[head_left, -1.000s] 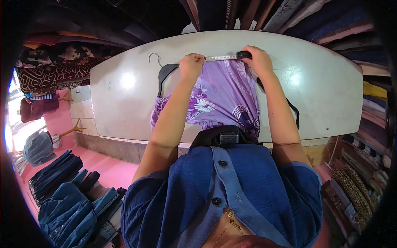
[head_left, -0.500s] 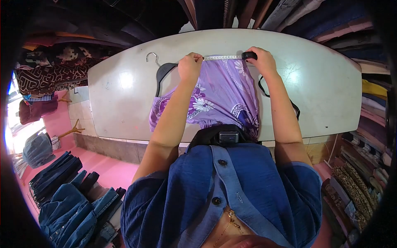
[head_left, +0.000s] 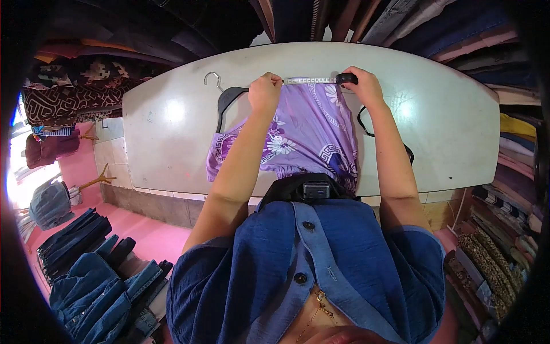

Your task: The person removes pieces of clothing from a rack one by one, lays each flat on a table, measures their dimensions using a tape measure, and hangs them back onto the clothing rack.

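Observation:
A purple garment with white flowers and a key-pattern print (head_left: 306, 123) lies spread on the white table (head_left: 447, 137). Along its far edge runs a white tape measure (head_left: 311, 81), pulled straight between my two hands. My left hand (head_left: 266, 90) pinches the tape's free end at the garment's left corner. Closed round the black tape case (head_left: 346, 78) is my right hand (head_left: 364, 86), at the right corner. Left of the garment lies a black hanger with a metal hook (head_left: 227, 103), partly hidden by my left forearm. A thin black strap (head_left: 363, 121) shows beside my right forearm.
Folded jeans (head_left: 91, 286) are piled at the lower left. Stacked patterned fabrics (head_left: 74, 100) stand left of the table, and folded clothes (head_left: 518, 143) fill the right side. More garments hang beyond the table's far edge. A small black device (head_left: 316, 190) sits at my waist.
Almost nothing differs. Both hands keep the tape stretched along the garment's far edge; the whole view has shifted only slightly.

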Demonstrator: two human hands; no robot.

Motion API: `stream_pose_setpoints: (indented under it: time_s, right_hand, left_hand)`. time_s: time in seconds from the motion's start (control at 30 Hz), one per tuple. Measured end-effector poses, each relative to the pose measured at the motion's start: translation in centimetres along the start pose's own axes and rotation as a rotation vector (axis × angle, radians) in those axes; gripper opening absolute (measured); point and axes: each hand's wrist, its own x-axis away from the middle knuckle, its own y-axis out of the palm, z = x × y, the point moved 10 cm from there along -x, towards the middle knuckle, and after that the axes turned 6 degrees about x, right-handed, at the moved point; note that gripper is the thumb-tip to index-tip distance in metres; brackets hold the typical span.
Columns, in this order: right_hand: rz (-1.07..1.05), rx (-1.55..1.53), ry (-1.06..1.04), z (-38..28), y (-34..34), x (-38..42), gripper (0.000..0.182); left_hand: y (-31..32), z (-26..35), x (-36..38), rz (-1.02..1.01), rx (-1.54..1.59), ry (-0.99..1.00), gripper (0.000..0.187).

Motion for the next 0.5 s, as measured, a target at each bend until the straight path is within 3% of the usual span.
stream_pose_setpoints:
  time_s: [0.13, 0.2, 0.37, 0.43, 0.5]
  right_hand:
    - [0.037, 0.044, -0.031, -0.3, -0.2, 0.3, 0.024]
    - [0.058, 0.066, -0.061, -0.5, -0.7, 0.6, 0.024]
    - [0.143, -0.391, 0.046, 2.7, -5.6, 6.7, 0.026]
    - [0.129, -0.537, 0.194, 4.1, -8.2, 11.1, 0.024]
    - [0.150, -0.803, 0.302, 7.1, -9.2, 16.0, 0.033]
  left_hand:
    - [0.0, -0.4, 0.1, 0.003, -0.014, 0.000, 0.014]
    - [-0.2, -0.7, 0.1, 0.001, 0.110, 0.113, 0.017]
    - [-8.1, -4.1, 4.4, 0.211, 0.139, 0.340, 0.027]
    - [-12.1, -8.0, 7.3, 0.353, -0.004, 0.192, 0.027]
    - [-14.2, -12.7, 10.1, 0.428, -0.249, 0.106, 0.030]
